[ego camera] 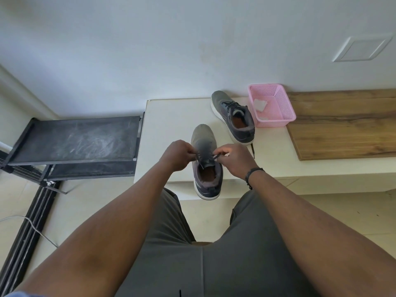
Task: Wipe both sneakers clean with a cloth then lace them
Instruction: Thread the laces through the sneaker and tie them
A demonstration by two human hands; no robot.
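Both hands are busy with the dark lace [211, 157] of the near sneaker [205, 161]. Left hand [177, 155] has its fingers curled and pinches one end of the lace. Right hand [233, 158] pinches the other end the same way, so each grip is closed on the lace. The two ends are pulled out to the sides, just above the tongue of the shoe.

That sneaker sits on the white tabletop [171, 116], toe pointing away, heel hanging a little over the near edge. It is right under the hands and between them.

The lace is thin and floppy. I think it will slip out if it is held loosely, so it is best to pinch it close to the shoe. The sneaker looks light and soft on top, with a firmer white sole, so a hard tug could slide it along the tabletop or off the edge.

The second sneaker [233, 118] stands farther back and to the right, already laced, with one lace end trailing by its heel. It touches a pink basket [276, 108] holding a white cloth [259, 105]. A wooden board [342, 125] lies beside the basket.
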